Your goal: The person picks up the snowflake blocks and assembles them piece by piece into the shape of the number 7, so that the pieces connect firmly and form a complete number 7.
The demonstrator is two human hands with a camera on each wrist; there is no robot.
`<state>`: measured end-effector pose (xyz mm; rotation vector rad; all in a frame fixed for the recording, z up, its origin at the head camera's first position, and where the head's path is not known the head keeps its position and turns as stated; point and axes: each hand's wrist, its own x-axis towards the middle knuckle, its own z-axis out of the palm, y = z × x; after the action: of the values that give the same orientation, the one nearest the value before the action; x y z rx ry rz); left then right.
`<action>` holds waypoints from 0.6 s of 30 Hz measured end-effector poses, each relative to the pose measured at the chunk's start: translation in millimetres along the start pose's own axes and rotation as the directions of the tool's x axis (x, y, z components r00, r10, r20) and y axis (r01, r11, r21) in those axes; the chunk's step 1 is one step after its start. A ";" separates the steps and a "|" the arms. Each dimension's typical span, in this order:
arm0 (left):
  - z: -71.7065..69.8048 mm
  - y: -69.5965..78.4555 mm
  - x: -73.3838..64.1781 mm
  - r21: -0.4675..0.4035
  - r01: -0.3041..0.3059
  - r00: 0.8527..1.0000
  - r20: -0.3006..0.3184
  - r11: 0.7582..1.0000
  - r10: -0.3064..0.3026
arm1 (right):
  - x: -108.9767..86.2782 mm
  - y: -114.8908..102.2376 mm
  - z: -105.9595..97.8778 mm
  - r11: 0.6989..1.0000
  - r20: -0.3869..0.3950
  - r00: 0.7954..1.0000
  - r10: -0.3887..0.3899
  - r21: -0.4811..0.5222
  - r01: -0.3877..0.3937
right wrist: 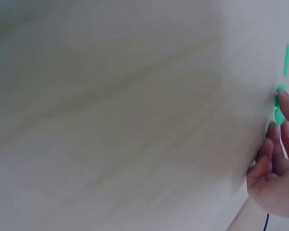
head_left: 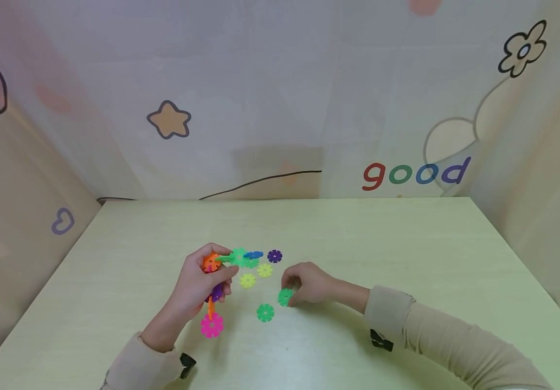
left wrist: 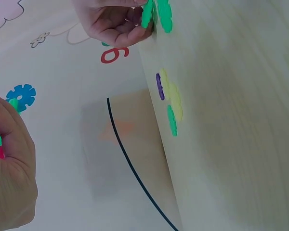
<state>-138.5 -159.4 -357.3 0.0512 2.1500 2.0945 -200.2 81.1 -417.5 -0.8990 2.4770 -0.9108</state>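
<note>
My left hand (head_left: 197,284) grips a linked chain of slotted plastic snowflake discs, held above the table. A pink disc (head_left: 212,325) hangs at its lower end, below orange and purple ones. Past the fingertips the chain runs on through a green disc (head_left: 238,257) to a blue disc (left wrist: 21,97). The palm and fingers hide part of it. On the right, my right hand (head_left: 313,283) pinches a single green disc (head_left: 284,297) by its edge, at the tabletop. Whether that disc is clear of the surface I cannot tell.
Loose on the table (head_left: 358,233) lie a green disc (head_left: 265,312), two yellow discs (head_left: 264,270) and a dark purple disc (head_left: 275,256). Another green disc (left wrist: 172,120) lies beside the yellow ones. A printed curtain (head_left: 280,97) stands along the table's far edge.
</note>
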 end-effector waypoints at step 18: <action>2.3 -1.6 0.5 -0.012 0.006 1.000 0.013 1.000 -0.006 | -12.7 -10.4 -12.7 0.944 0.011 0.999 0.049 0.326 -0.050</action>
<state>-138.6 -157.1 -359.0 0.0565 2.1272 2.0981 -192.8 89.2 -399.9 -0.7201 2.2415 -1.2538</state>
